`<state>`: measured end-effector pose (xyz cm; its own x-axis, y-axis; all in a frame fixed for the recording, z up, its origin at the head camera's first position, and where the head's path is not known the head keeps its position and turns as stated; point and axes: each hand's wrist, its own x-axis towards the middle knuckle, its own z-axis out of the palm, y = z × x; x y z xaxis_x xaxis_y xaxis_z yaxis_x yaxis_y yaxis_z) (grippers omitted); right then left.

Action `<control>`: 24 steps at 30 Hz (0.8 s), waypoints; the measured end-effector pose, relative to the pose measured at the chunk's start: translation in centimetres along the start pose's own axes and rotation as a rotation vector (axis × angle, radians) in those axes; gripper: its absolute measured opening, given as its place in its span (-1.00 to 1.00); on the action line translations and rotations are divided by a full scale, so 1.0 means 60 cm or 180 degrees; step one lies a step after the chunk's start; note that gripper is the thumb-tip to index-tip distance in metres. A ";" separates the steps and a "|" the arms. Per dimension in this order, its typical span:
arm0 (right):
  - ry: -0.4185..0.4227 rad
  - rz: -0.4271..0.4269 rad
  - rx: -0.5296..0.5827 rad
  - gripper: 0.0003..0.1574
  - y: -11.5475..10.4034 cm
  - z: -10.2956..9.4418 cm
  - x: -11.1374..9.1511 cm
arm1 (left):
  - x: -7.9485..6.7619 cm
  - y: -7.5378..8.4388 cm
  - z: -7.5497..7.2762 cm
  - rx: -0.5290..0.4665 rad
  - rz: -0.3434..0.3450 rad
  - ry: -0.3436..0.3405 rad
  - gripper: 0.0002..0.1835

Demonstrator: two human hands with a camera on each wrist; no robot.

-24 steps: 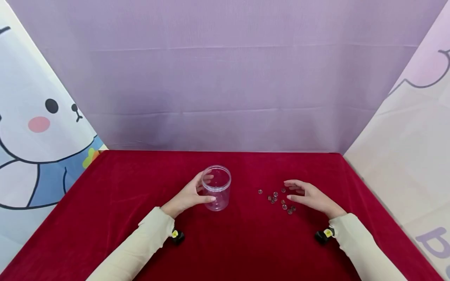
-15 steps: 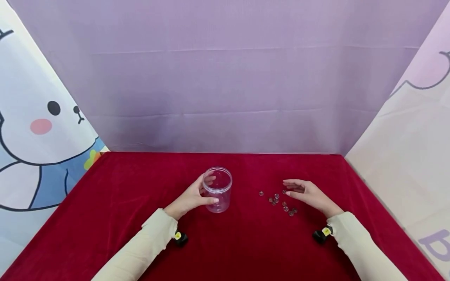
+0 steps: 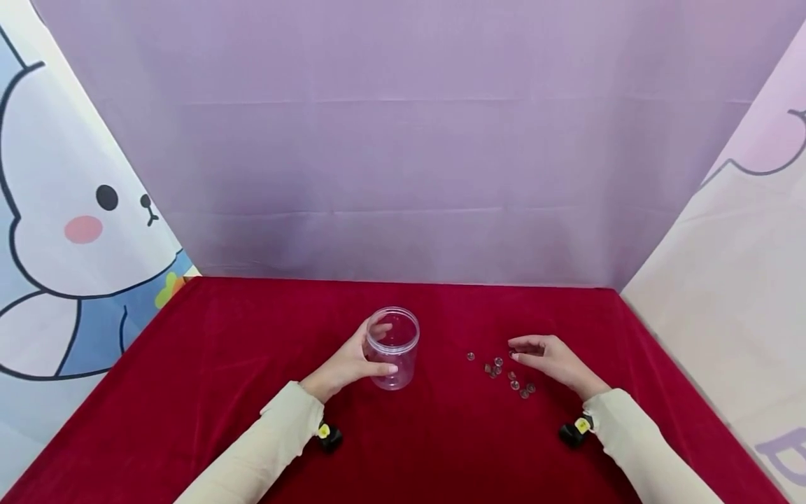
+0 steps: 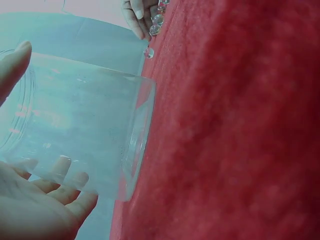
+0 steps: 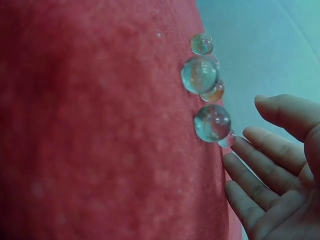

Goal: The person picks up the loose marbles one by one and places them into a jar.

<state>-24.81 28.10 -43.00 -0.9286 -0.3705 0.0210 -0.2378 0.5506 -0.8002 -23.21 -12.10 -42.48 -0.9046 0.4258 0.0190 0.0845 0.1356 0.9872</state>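
Observation:
My left hand point(image 3: 348, 362) grips a clear, open-topped plastic jar point(image 3: 401, 360), thumb on the near side and fingers round the far side. The jar stands upright on the red cloth; in the left wrist view its wall point(image 4: 85, 115) shows nothing inside. Several clear glass marbles point(image 5: 212, 123), some with orange inside, lie scattered to the right of the jar. My right hand point(image 3: 557, 362) is at their right side, thumb and fingertips apart around one marble point(image 3: 512, 353) at the back. In the right wrist view the fingers point(image 5: 265, 170) are loosely extended, with no marble held between them.
Red velvety cloth point(image 3: 415, 448) covers the table. A lilac curtain point(image 3: 403, 154) hangs behind it, with cartoon-printed panels at the left point(image 3: 57, 182) and right point(image 3: 737, 266). One marble point(image 3: 470, 356) lies apart, closest to the jar.
My right hand has moved slightly left to the rear marble, and its thumb and fingertips have drawn closer together. The left hand stays on the jar. The head view has shifted a little.

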 end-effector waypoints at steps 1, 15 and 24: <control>-0.0002 0.0006 0.0018 -0.47 0.001 0.001 -0.001 | -0.001 -0.001 0.001 -0.0009 -0.0004 0.0002 -0.02; -0.0007 -0.0043 -0.0017 -0.48 0.011 -0.001 0.003 | 0.003 -0.002 -0.003 0.0030 0.0036 -0.0025 0.00; 0.0056 -0.0050 -0.0134 -0.50 0.019 -0.001 0.004 | 0.003 0.000 -0.002 0.0053 -0.0011 -0.0024 -0.03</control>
<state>-25.30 28.69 -43.91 -0.9294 -0.3664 0.0443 -0.2639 0.5760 -0.7736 -23.44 -12.13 -42.47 -0.9017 0.4321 0.0143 0.0884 0.1518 0.9844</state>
